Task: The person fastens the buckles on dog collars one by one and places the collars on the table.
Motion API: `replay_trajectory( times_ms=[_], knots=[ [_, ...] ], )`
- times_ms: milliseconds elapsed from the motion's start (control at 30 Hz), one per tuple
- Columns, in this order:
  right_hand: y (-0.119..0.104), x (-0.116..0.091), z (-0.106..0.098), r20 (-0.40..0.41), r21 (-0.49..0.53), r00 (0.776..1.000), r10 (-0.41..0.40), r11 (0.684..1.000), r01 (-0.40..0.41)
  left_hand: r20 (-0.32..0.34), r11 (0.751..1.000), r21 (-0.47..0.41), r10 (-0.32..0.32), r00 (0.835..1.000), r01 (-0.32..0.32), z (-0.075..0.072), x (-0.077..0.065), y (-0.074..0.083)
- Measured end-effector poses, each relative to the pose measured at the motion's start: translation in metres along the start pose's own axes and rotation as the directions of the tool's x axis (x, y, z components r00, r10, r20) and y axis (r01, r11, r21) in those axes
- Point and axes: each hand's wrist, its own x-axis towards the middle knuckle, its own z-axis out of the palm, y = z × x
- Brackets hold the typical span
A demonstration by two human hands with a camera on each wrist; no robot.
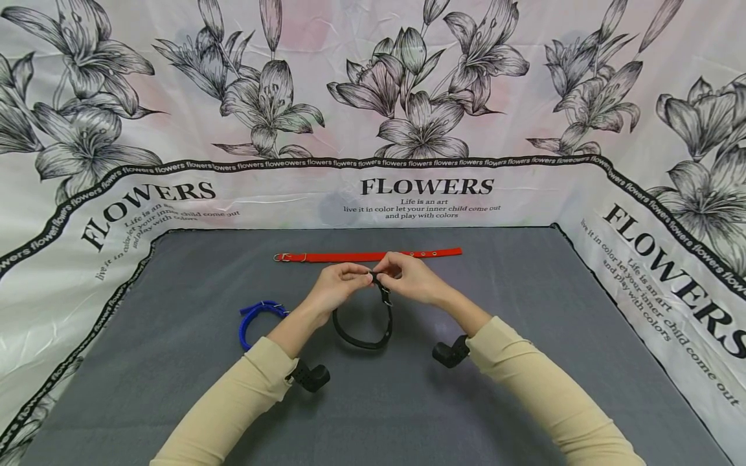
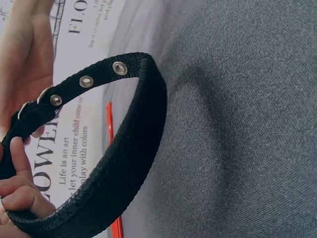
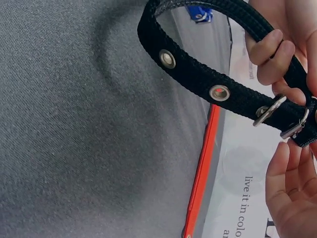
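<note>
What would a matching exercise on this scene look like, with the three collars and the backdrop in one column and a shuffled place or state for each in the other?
Column one:
1. Red collar
2. Blue collar
3. Black collar
4. Backdrop

Column two:
A. Held by the left hand and the right hand
B. White with printed flowers and lettering
C. Stretched out straight
D. Lying curled on the grey tabletop

Right pairs: 1-C, 2-D, 3-A, 4-B.
</note>
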Motion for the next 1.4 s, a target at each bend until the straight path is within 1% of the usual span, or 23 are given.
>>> replay_trajectory(
  times_ms=[167, 267, 400, 500, 700, 733, 933, 967, 1233, 1400],
  knots=[
    [0.0, 0.0, 0.002, -0.023, 0.02, 1.0, 0.016, 1.0, -0.015, 0.004, 1.0, 0.011, -0.006, 1.0, 0.006, -0.001, 0.001, 0.0],
    [0.001, -0.001, 0.003, -0.032, 0.044, 0.998, 0.048, 0.998, -0.047, 0.004, 1.0, 0.003, -0.006, 1.0, 0.006, -0.001, 0.002, 0.0],
    [0.004, -0.002, 0.002, -0.021, 0.107, 0.997, 0.069, 0.992, -0.066, -0.006, 1.0, -0.012, -0.009, 1.0, 0.009, -0.002, 0.002, 0.0],
    [0.005, -0.002, 0.001, -0.01, 0.138, 0.998, 0.065, 0.988, -0.063, -0.014, 1.0, -0.019, -0.014, 1.0, 0.014, -0.002, 0.002, 0.0],
    [0.003, -0.002, 0.002, -0.034, 0.118, 0.997, 0.077, 0.99, -0.072, -0.027, 1.0, -0.018, -0.013, 1.0, 0.012, -0.002, 0.002, -0.001],
    [-0.002, -0.003, 0.001, -0.036, 0.114, 0.996, 0.076, 0.991, -0.072, -0.029, 1.0, -0.022, -0.012, 1.0, 0.012, -0.002, 0.002, -0.001],
    [0.001, -0.003, 0.002, -0.041, 0.086, 0.998, 0.046, 0.995, -0.042, -0.032, 0.998, -0.06, -0.003, 0.999, 0.001, -0.001, 0.002, -0.003],
    [0.006, -0.001, 0.004, -0.046, 0.079, 0.998, 0.037, 0.996, -0.034, -0.033, 0.998, -0.061, -0.003, 0.999, 0.001, 0.0, 0.002, -0.004],
    [0.009, -0.002, 0.008, -0.061, 0.044, 0.998, -0.023, 0.999, 0.026, -0.026, 0.999, -0.033, -0.015, 1.0, 0.014, 0.001, 0.002, -0.004],
    [0.009, -0.003, 0.01, -0.07, 0.046, 0.997, -0.025, 0.999, 0.028, -0.03, 0.999, -0.024, -0.024, 0.999, 0.023, -0.001, 0.001, -0.005]
  ],
)
